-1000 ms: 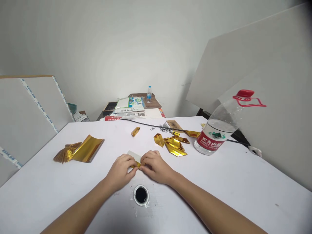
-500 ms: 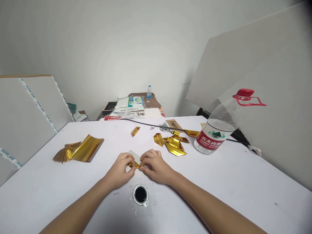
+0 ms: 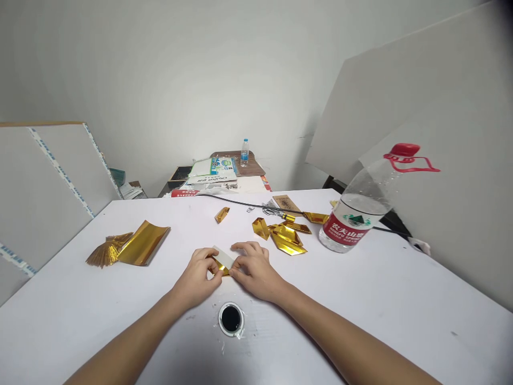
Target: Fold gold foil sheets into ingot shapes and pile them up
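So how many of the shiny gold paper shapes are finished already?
Several folded gold foil shapes lie done beside the big red-labelled water bottle, plus one small one farther back. The left hand and right hand are folding a gold-and-white sheet. A stack of flat gold foil sheets is left.

Both forearms bare, no sleeves; hands point(image 3: 228, 270) ungloved, ringless.
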`<state>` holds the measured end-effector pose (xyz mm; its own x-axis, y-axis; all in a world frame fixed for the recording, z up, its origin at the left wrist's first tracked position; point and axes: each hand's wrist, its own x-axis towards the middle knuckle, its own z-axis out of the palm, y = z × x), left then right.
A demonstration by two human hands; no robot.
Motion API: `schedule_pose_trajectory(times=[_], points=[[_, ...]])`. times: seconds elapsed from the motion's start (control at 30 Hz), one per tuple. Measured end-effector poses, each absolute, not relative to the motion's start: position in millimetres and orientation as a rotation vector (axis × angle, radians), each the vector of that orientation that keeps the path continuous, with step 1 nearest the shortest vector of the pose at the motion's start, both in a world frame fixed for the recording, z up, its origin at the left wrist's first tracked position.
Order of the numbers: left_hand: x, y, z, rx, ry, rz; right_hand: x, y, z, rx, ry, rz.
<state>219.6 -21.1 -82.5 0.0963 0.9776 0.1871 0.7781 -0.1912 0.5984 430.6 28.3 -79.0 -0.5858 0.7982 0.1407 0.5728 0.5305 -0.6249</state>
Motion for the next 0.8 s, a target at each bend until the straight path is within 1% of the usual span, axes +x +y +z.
schedule_pose_trajectory(times=[0.33,0.5,0.8], points=[[219.6,-19.4,-85.6,2.074,1.742,0.828,424.7,26.7,-80.1,-1.241,-2.327,0.710],[220.1,-18.4,-89.0,2.131,1.743,0.871,424.0,27.0,-82.7,-1.154,-2.347,0.619],[221.1,-19.4,-85.7,2.112,1.756,0.841,424.8,27.4,-83.3,-1.133,-2.382,0.538]])
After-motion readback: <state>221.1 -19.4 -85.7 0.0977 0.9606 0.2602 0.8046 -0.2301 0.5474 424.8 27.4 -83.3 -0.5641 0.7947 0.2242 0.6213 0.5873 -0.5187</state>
